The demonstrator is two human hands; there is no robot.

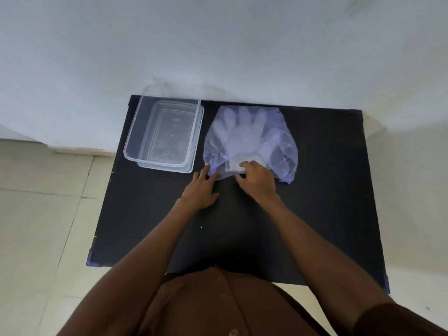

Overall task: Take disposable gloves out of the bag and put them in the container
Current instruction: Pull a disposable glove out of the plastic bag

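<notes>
A thin, see-through bluish plastic bag (249, 141) is laid flat on the black table (327, 190). Pale disposable gloves (242, 132) are seen inside it, but how many cannot be told. The bag's near edge is pinched by the right hand (257, 180), its grip closed. The left hand (201, 190) is spread flat on the bag's corner. A clear, empty plastic container (164, 134) stands just beside the bag. A white wall (218, 44) and pale floor tiles (36, 214) are seen around.
</notes>
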